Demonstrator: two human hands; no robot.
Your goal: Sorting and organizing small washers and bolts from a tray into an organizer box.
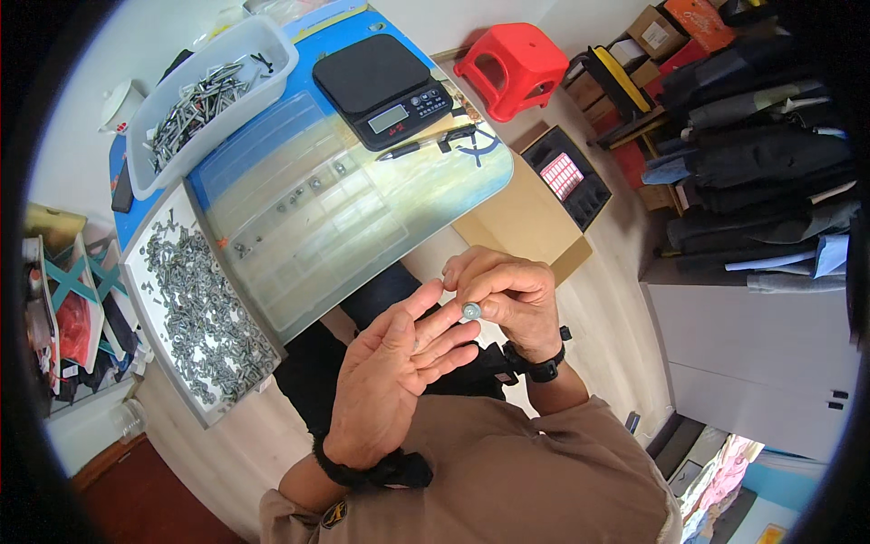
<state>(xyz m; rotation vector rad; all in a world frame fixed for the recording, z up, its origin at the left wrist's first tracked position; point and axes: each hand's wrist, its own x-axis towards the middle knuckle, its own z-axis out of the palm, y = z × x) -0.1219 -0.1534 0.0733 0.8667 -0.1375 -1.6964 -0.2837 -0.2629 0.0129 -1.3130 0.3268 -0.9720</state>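
Bright, even daylight fills the scene, with only soft shadows. The glossy table throws back a pale glare that washes out its pattern. Focus is sharp on the hands and the tray of screws (each screw reads clearly). Fisheye bending curves straight edges near the rim, and a black vignette swallows the corners.
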